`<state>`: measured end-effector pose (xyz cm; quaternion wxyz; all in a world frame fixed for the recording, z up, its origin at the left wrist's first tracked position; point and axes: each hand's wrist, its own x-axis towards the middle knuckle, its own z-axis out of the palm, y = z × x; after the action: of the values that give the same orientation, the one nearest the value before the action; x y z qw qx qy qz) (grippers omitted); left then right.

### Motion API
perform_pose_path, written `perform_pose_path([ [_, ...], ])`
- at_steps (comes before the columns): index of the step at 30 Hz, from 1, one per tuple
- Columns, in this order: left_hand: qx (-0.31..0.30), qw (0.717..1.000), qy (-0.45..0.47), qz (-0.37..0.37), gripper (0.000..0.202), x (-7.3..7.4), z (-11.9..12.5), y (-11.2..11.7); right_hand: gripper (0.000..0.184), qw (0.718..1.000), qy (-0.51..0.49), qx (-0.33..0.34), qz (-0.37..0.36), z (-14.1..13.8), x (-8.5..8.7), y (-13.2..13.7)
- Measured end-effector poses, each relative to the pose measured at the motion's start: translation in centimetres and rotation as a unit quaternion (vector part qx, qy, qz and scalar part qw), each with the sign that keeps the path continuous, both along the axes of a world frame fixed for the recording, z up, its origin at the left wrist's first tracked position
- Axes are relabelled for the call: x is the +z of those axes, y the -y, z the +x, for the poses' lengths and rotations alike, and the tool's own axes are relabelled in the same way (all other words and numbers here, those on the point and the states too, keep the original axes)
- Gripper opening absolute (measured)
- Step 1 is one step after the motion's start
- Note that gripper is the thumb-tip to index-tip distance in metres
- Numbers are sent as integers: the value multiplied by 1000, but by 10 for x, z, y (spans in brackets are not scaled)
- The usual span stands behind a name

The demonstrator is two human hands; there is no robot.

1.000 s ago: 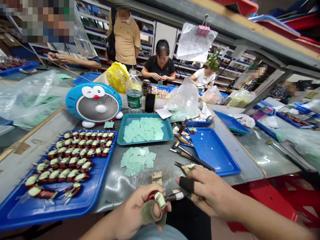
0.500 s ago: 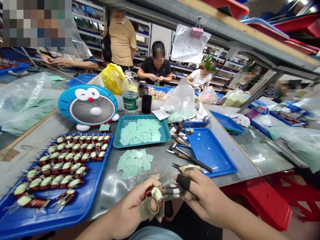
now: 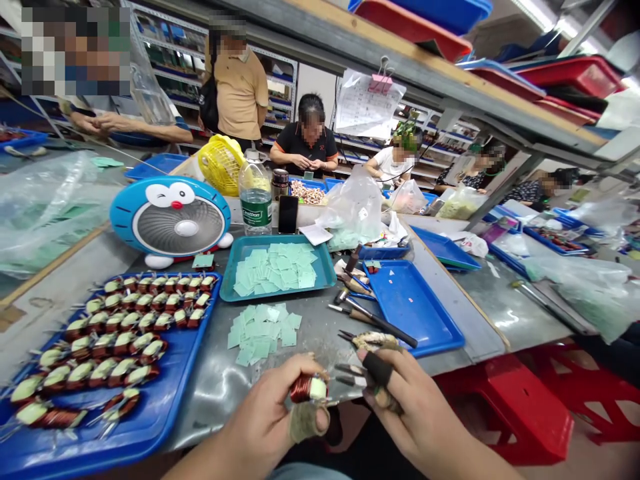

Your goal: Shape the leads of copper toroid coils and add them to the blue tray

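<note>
Between the thumb and fingers of my left hand (image 3: 273, 407) is a copper wire coil (image 3: 301, 389) with a pale yellow patch on it. The thumb wears a tan wrap. Just right of the coil, my right hand (image 3: 407, 390) is closed around a tool with two flat metal prongs (image 3: 351, 375). Its prongs point at the coil and stand slightly apart, with a small gap before it. Fingers hide the tool's grip, so I cannot tell its exact kind. A dark sleeve covers one right finger. Many similar coils stand in rows in the blue tray (image 3: 173, 407) at left.
A teal tray (image 3: 327, 275) bears pale green square sheets, with a loose pile of sheets (image 3: 263, 333) before it. Pliers (image 3: 347, 335), a hammer (image 3: 345, 297) and another blue tray (image 3: 440, 327) lie right. Behind stand a blue fan (image 3: 125, 213) and water bottle (image 3: 255, 200). Co-workers sit opposite.
The coil has turned in my left hand, showing more copper winding. The pronged tool has drawn a little away from it to the right. The whole view has shifted slightly.
</note>
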<state>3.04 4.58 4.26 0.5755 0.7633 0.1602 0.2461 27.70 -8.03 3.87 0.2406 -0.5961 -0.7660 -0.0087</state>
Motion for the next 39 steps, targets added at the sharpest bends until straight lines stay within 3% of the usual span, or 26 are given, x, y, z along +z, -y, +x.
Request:
perform_pose_path([
  [3,-16,1000,2,-13,37,0,-1,-2,59,1000,5,-11,-6,5,5,-3],
  [9,-33,998,-5,-58,52,-6,-2,6,58,999,36,31,-6,3,4,-10],
  [15,-21,997,-1,-71,42,-4,-1,10,53,990,102,61,74,7,20,-20],
  [19,-3,993,30,-115,36,-4,-4,6,52,991,116,55,32,10,33,-31],
  [21,19,995,29,-98,36,-5,-8,3,54,996,77,37,3,9,28,-32],
  [28,97,995,-10,17,31,-11,-15,-3,48,1000,-20,-7,-15,-15,-13,-19],
  [33,112,992,-12,54,26,-12,-13,-2,41,999,-22,-25,11,-26,-11,-20],
  [39,89,995,-3,39,22,-14,-15,1,51,999,38,9,14,-13,-3,-29],
])
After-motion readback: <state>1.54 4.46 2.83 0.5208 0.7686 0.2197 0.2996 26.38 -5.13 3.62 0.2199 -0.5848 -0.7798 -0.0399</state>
